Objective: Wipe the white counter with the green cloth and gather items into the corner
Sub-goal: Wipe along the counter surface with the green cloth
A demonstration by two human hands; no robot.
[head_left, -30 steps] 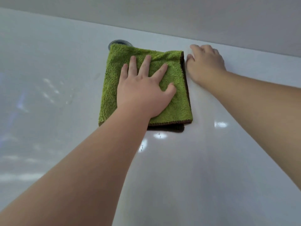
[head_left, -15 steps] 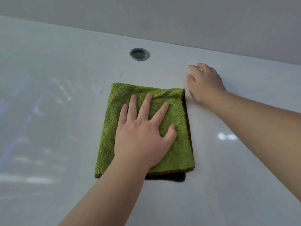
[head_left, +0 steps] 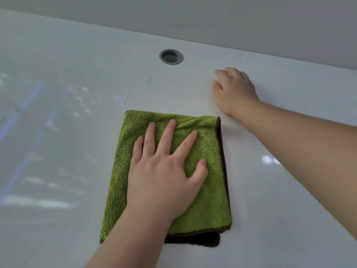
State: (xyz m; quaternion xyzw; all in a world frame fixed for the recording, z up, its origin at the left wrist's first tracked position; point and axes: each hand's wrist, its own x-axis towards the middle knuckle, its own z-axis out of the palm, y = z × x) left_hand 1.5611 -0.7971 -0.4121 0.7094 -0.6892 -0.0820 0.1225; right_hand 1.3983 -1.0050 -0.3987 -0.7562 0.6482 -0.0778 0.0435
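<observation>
A folded green cloth (head_left: 204, 206) with a dark brown edge lies flat on the glossy white counter (head_left: 63, 144). My left hand (head_left: 164, 176) presses down on the cloth's middle with fingers spread and straight. My right hand (head_left: 234, 91) rests palm down on the bare counter, beyond the cloth's far right corner and apart from it, fingers loosely bent.
A round grey grommet hole (head_left: 171, 56) is set in the counter near the back wall (head_left: 193, 18). Faint wet smears (head_left: 121, 97) show just beyond the cloth. Light reflections streak the counter's left side.
My left hand has dragged the cloth toward me, away from the wall, uncovering the grey hole. My right hand has stayed flat on the counter.
</observation>
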